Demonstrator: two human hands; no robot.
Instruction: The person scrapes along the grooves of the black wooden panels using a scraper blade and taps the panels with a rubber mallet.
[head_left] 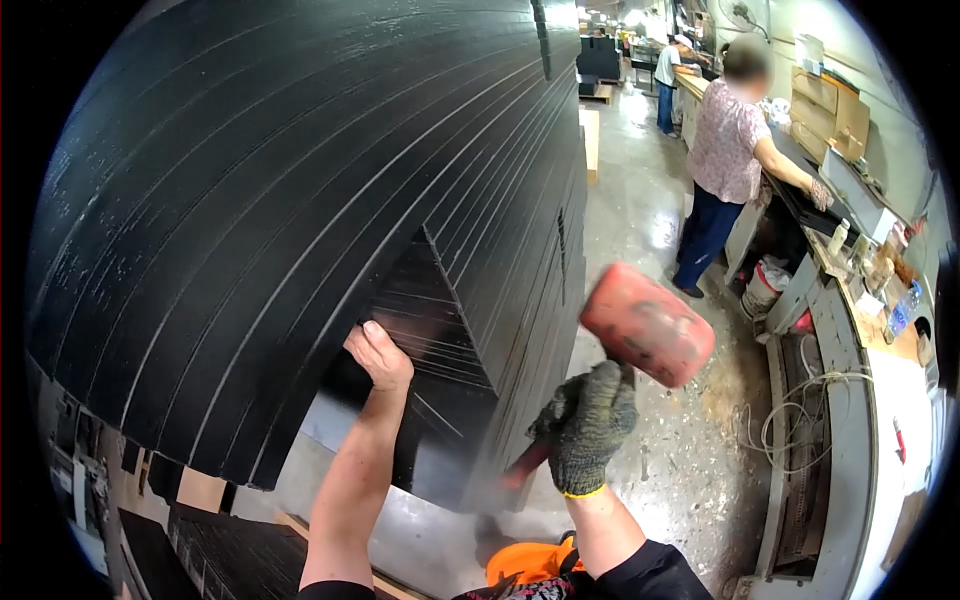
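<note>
A large stack of black boards point(300, 180) with pale edge lines fills the left and middle of the head view. My bare left hand point(382, 358) is at the lower edge of the stack, by a wedge-shaped gap. Its thumb side shows, and the other fingers curl out of sight around a board edge. My right hand point(592, 428), in a dark knit glove with a yellow cuff, is closed around the handle of a mallet point(648, 325). The mallet's head is red, scuffed and raised beside the stack, touching nothing.
On the right runs a workbench point(880, 385) with bottles and loose items. A co-worker point(728, 150) stands at it, with another person point(668, 80) farther back. A coiled cable point(790, 430) hangs from the bench, near a white bucket point(765, 285). More dark boards point(235, 560) lie lower left.
</note>
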